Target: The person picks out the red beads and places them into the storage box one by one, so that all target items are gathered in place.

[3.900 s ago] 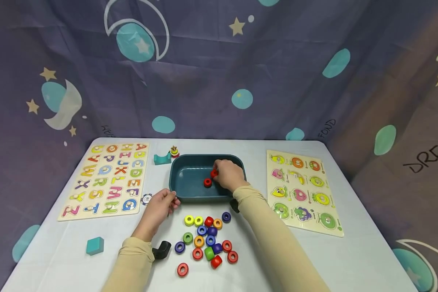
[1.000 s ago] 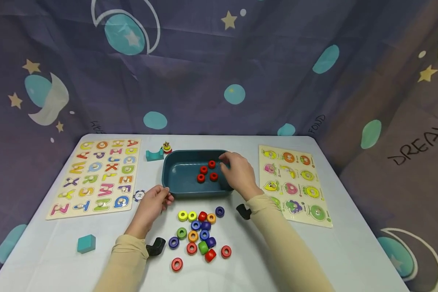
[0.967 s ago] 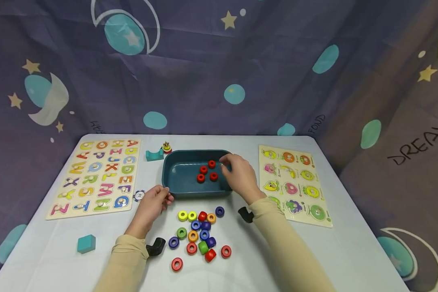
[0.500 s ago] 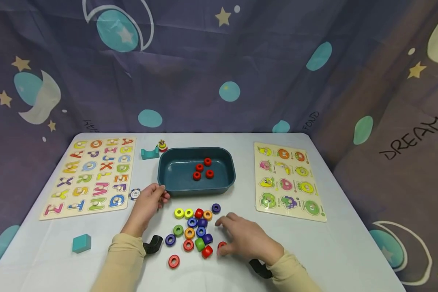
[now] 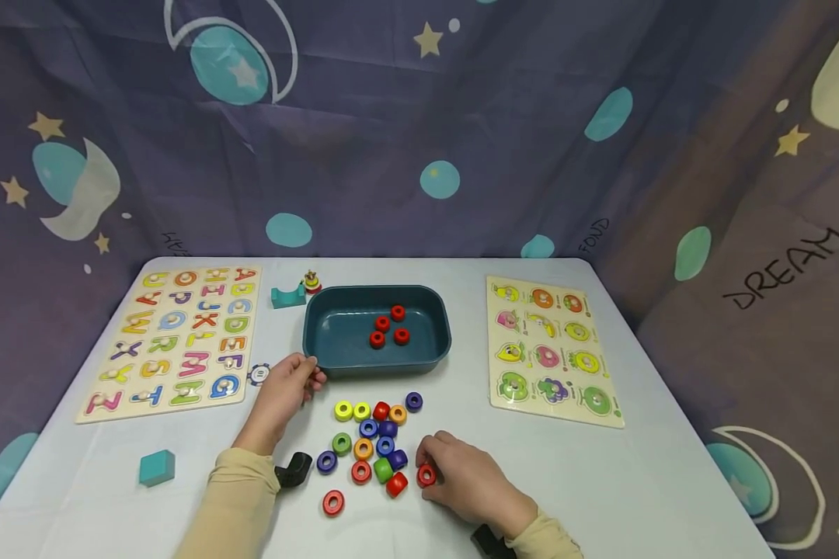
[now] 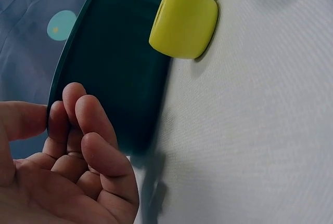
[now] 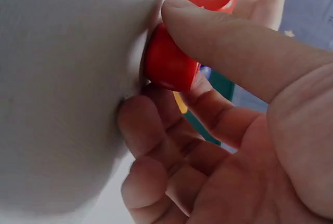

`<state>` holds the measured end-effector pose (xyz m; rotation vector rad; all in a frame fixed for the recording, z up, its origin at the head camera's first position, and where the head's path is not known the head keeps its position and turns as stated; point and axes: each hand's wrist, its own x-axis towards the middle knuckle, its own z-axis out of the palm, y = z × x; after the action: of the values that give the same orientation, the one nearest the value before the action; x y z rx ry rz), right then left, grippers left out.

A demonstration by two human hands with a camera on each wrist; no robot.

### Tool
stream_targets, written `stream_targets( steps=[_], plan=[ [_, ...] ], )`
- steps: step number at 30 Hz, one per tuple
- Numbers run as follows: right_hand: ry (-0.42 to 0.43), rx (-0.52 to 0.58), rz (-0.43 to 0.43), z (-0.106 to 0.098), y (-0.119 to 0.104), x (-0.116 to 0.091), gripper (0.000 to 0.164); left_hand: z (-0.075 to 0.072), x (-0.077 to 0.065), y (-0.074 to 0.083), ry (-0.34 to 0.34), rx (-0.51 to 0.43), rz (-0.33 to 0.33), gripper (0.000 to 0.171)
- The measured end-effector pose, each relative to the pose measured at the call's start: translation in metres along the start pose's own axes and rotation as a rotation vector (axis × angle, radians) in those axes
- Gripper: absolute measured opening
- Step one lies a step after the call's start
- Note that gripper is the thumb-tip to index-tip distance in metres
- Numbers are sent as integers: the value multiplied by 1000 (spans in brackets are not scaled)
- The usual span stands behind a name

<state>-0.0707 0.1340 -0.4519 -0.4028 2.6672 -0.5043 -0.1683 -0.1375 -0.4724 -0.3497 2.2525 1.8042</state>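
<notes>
My left hand (image 5: 280, 400) pinches the rim of a dark teal tray (image 5: 335, 353) at its near left corner. In the left wrist view, the thumb and index finger of that hand (image 6: 78, 156) meet at the tray wall (image 6: 125, 78). Several red beads (image 5: 402, 336) lie inside the tray's right half. On the table my right hand (image 5: 471, 481) holds a red bead (image 5: 426, 475) between thumb and index finger. The right wrist view shows this bead (image 7: 169, 60) against the white surface, the other fingers of the hand (image 7: 229, 130) curled beneath.
Loose beads, among them a yellow bead (image 5: 343, 411), a green bead (image 5: 382, 469) and a blue bead (image 5: 385, 446), lie between the hands. A letter board (image 5: 175, 341) is left, a fruit board (image 5: 552, 349) right. A teal block (image 5: 157, 468) sits front left.
My right hand has come from the tray's right side down to the table and taken hold of a red bead. More red beads lie in the tray than at first. The left hand stays at the corner.
</notes>
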Motion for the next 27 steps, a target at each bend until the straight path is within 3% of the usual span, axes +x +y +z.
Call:
stream_targets(
  steps=[3,8,11,14,20,27],
  plan=[
    [72,40,-25,-8,-4,3,32,-2,0,0,4,1,2,31],
    [340,130,-110,-37,-19,19,33,-5,0,0,11,6,9,31],
    [498,143,-140,-56,-27,44,35,-6,0,-1,13,2,8,30],
    [581,80,-129,-73,-30,78,34,-6,1,-1,16,-7,3,30],
    [533,-150,-8,-94,-21,137,34,-2,1,1,9,-18,-7,29],
    [443,-265,74,-99,-9,168,30,2,1,0,9,-22,-8,29]
  ],
)
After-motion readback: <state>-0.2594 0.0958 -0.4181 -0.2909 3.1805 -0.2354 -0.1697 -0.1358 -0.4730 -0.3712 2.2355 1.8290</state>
